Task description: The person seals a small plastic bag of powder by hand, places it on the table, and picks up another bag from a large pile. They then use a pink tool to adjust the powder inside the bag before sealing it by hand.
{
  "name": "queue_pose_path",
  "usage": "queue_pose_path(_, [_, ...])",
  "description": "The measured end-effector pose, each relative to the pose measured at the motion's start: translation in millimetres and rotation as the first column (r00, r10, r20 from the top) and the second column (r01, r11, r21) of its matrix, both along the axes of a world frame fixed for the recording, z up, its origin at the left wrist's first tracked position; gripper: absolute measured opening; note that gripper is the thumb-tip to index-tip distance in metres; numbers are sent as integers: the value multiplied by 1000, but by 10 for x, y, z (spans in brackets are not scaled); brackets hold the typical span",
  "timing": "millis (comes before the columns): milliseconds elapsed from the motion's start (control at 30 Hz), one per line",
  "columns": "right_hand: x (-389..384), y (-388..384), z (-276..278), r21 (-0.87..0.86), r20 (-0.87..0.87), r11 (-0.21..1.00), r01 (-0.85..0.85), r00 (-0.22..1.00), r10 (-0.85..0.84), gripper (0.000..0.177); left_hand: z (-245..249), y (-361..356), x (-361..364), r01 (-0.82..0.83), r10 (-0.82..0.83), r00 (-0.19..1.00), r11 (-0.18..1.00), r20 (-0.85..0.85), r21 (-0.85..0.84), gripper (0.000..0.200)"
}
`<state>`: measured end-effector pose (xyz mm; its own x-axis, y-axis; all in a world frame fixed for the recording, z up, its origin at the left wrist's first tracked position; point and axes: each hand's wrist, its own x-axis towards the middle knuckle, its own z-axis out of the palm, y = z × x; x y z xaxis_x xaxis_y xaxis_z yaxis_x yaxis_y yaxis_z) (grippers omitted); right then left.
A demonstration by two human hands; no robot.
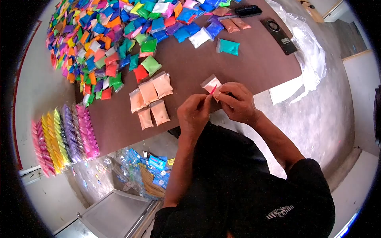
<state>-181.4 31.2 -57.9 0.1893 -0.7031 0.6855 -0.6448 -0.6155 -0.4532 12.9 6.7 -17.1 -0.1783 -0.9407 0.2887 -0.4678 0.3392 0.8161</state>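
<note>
My left hand (194, 113) is closed, its thumb and fingertips pinched at a thin bright pink strip (213, 90). Facing it, my right hand (237, 102) has its fingers curled together over the edge of a small clear packet with peach-coloured filling (210, 82). The pink strip crosses in front of this packet, and the right fingers hide part of it. Both hands are close together at the near edge of the brown table (186, 67). To their left lies a group of several similar peach packets (149, 92), flat on the tabletop.
A big heap of multicoloured packets (107, 35) covers the far left. Twisted colourful strips of packets (65, 135) hang over the left edge. A teal packet (228, 47), a black flat device (279, 36), a black case (248, 10) and clear plastic sheeting (307, 47) lie toward the right.
</note>
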Motion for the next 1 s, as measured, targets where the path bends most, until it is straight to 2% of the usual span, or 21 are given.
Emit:
queue_pose_path(67, [14, -11, -31, 7, -3, 1000, 15, 1000, -15, 34, -7, -41, 18, 30, -30, 999, 999, 14, 17, 10])
queue_pose_path(133, [5, -13, -47, 7, 1, 1000, 12, 1000, -12, 33, -55, -118, 50, -47, 45, 990, 999, 136, 18, 11])
queue_pose_path(233, [-18, -10, -80, 10, -2, 1000, 25, 1000, -25, 32, -55, -253, 94, -113, 101, 974, 992, 202, 49, 15])
queue_pose_path(333, [-12, -17, -69, 18, 5, 999, 37, 999, -37, 30, 62, -245, 68, -121, 102, 973, 989, 205, 83, 17])
queue_pose_path(467, [17, -17, -99, -17, 35, 998, 55, 998, -54, 29, 183, -161, -51, -89, 82, 991, 994, 102, 65, 15])
queue_pose_path(533, [12, -17, -112, -19, 33, 998, 52, 998, -51, 29, 191, -136, -86, 96, -103, 977, 994, 185, 47, 13])
queue_pose_path(567, [8, -20, -115, -22, 30, 998, 52, 998, -51, 29, 196, -134, -99, 94, -101, 977, 994, 186, 46, 13])
queue_pose_path(633, [-3, -37, -100, -34, 38, 998, 43, 998, -42, 29, 197, -134, -134, 81, -79, 948, 997, 308, 7, 18])
queue_pose_path(833, [10, -30, -78, -40, 48, 998, 38, 998, -37, 29, 160, -307, -96, 40, -56, 921, 998, 386, 50, 21])
queue_pose_path(1000, [14, -22, -107, -24, 37, 999, 34, 999, -33, 28, 214, -398, -63, 0, -22, 928, 998, 373, 59, 17])
